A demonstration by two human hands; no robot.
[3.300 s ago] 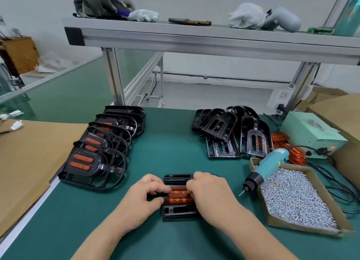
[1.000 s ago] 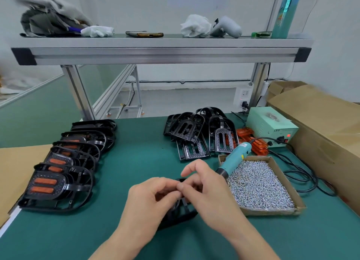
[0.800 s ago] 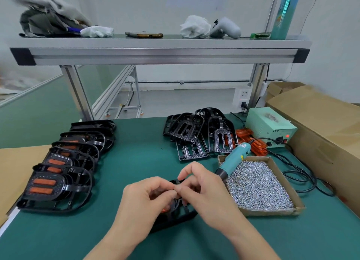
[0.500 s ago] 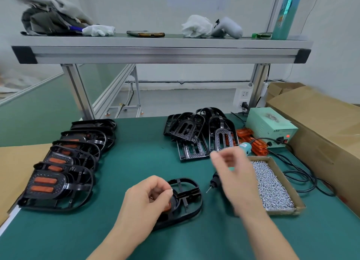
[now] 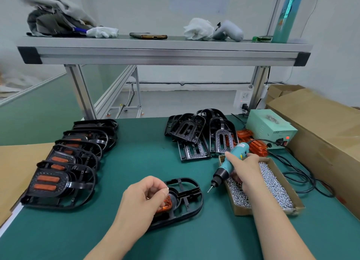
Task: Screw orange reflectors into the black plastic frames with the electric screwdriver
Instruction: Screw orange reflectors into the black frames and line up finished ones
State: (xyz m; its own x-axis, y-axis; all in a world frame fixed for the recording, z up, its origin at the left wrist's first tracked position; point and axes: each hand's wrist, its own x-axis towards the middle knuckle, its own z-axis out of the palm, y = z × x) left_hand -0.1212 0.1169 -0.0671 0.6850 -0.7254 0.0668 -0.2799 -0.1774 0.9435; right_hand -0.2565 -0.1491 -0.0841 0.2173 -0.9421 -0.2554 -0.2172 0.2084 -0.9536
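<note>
Head view: a black plastic frame [image 5: 187, 197] is lying flat on the green mat [image 5: 146, 152], near the front edge and just left of the cardboard tray [image 5: 238, 211] of silver screws [image 5: 272, 183]. It is an oval loop with thin cross-ribs and a rounded seat at its left end. An orange reflector [image 5: 165, 206] is sitting in that seat, translucent, ribbed and catching the light.

The left hand [image 5: 144, 197] is curling its fingers over the reflector and holding it down in the frame, thumb and forefinger pinched together. A small glint is showing at the tips, too small to tell what it is.

The right hand [image 5: 245, 168] is gripping the electric screwdriver [image 5: 230, 163] over the tray – teal body, black nose, bit pointing down-left toward the frame and hanging apart from it. A white label is showing near its rear end, too blurred to read.

Behind the tray, a pale green power box [image 5: 270, 131] is showing the letters "LED" – a red light is glowing beside them.
</note>
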